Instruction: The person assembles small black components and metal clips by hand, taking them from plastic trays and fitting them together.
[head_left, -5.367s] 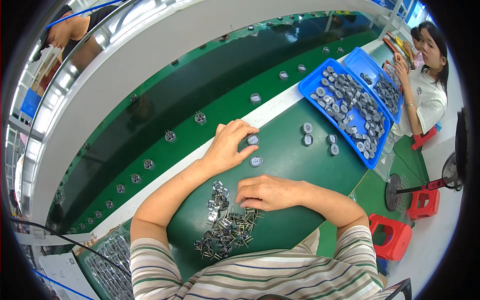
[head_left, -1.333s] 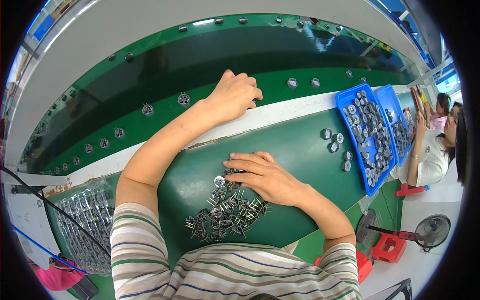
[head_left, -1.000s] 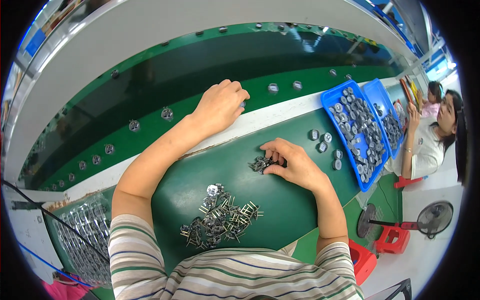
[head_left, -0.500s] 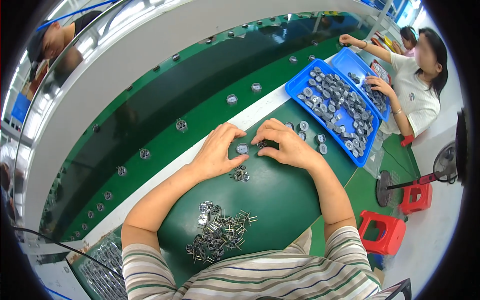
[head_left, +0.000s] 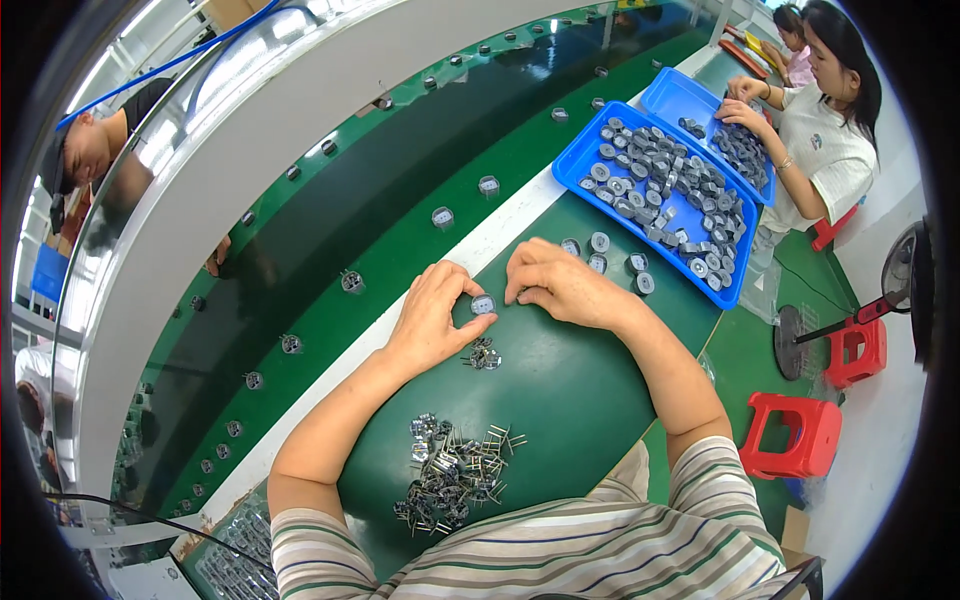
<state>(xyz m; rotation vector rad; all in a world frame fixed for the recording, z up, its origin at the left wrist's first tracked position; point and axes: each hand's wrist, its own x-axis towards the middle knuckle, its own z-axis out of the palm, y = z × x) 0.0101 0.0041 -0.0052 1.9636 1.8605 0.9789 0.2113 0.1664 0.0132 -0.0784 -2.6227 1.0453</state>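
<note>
My left hand (head_left: pixel 432 315) has its thumb and fingertips around a small grey round housing (head_left: pixel 483 304) with a pale face, at the table. Just to the right, my right hand (head_left: pixel 568 284) is closed, its fingertips pinched together; what they hold is mostly hidden. Below the left hand's thumb lie a few small metal-pinned parts (head_left: pixel 483 354). A larger heap of pinned metal parts (head_left: pixel 455 470) lies nearer my body. Several loose grey housings (head_left: pixel 600 243) sit beyond my right hand.
A blue tray (head_left: pixel 562 172) of grey housings stands at the right, with a second blue tray (head_left: pixel 655 98) behind it. A green conveyor (head_left: pixel 400 262) carrying spaced parts curves past the table. A co-worker (head_left: pixel 830 150) sits at the right; red stools (head_left: pixel 800 440) and a fan (head_left: pixel 905 280) stand beyond.
My right fingers have closed further, hiding the small metal part seen between them before. The co-worker's outstretched hand has come back from the conveyor to the tray. The view has shifted slightly.
</note>
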